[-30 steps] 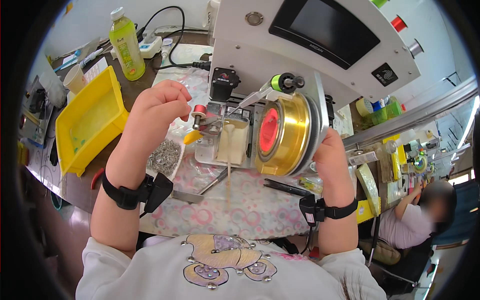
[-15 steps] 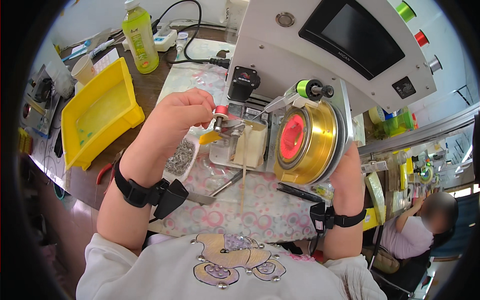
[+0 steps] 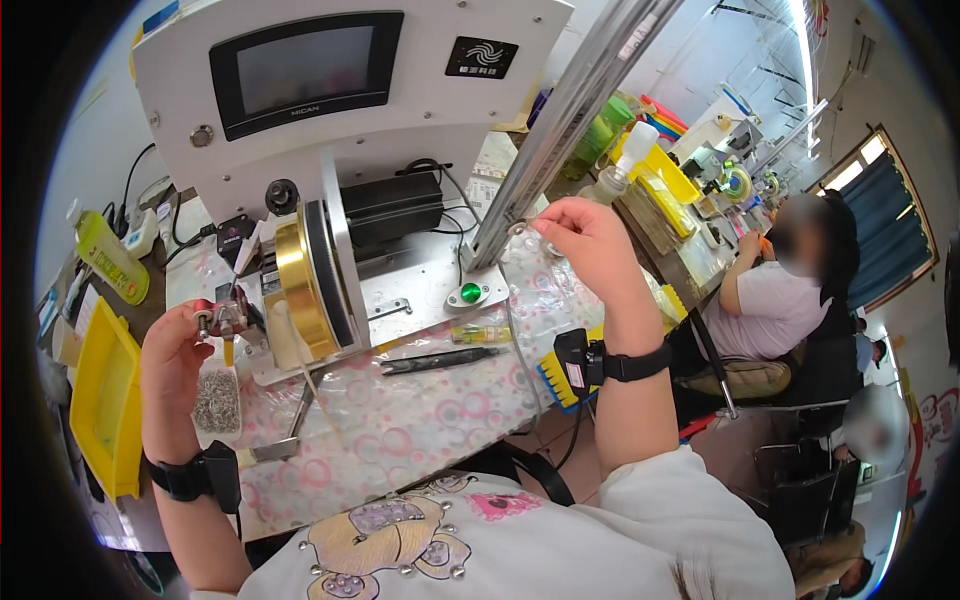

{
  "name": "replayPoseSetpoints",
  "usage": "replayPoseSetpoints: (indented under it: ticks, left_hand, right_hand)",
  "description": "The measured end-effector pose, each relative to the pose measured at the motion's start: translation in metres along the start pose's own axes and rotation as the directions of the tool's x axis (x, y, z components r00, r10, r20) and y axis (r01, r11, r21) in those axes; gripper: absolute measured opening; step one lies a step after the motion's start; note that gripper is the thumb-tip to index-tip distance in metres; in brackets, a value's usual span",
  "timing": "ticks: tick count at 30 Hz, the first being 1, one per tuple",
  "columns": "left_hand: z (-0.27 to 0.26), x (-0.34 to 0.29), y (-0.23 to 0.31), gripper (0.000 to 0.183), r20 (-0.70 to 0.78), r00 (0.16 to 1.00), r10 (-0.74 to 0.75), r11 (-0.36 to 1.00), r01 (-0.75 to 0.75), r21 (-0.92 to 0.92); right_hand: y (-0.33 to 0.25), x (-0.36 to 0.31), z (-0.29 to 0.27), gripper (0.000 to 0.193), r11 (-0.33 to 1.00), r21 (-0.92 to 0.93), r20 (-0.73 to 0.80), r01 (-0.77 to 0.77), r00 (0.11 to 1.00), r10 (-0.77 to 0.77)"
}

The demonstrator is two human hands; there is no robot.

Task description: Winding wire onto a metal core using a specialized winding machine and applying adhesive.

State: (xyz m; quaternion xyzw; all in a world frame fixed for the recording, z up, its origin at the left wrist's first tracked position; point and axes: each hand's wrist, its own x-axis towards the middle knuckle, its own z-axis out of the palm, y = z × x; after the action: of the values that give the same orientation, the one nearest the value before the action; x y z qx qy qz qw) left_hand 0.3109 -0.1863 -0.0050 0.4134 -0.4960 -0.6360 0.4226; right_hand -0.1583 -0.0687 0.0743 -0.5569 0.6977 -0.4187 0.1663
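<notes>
A white winding machine [image 3: 420,130] with a dark screen stands before me. My left hand [image 3: 170,350] is closed at the small metal fixture [image 3: 232,318] left of its gold wheel [image 3: 300,285]. The fingers seem to pinch the red spool there; they partly hide it. My right hand [image 3: 590,245] is raised at the right, beside the slanted metal rail [image 3: 570,115]. Its thumb and forefinger are pinched together at a small pale thing, too small to name. A thin pale stick [image 3: 305,355] leans down from the fixture.
A white tray of small metal pieces [image 3: 217,402] lies below my left hand. Left of it are a yellow bin [image 3: 105,400] and a green drink bottle [image 3: 110,255]. Black tweezers [image 3: 440,361] and a green button [image 3: 470,293] are at the machine's front. A co-worker [image 3: 770,310] sits at the right.
My view has swung to the right. My right hand has come out from behind the gold wheel and moved right, up beside the rail. My left hand stays at the fixture.
</notes>
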Motion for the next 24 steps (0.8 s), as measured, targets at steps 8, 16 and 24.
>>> replayPoseSetpoints:
  ticks: [8,16,24]
  left_hand:
    - [-0.002,-0.003,0.000,0.017,-0.059,0.998,-0.009,1.000,0.008,-0.015]
    - [-0.003,-0.007,0.003,0.019,-0.013,1.000,-0.017,0.999,0.017,-0.043]
    - [0.000,-0.008,0.005,0.022,0.019,0.999,-0.033,0.995,0.035,-0.093]
  right_hand:
    - [0.017,0.011,0.002,0.007,0.999,0.029,0.021,-0.037,0.999,0.037]
    - [0.037,0.021,0.011,0.007,0.952,0.264,0.145,-0.153,0.982,0.118]
    - [0.068,-0.003,0.022,0.008,0.301,0.785,0.520,-0.541,0.840,0.154]
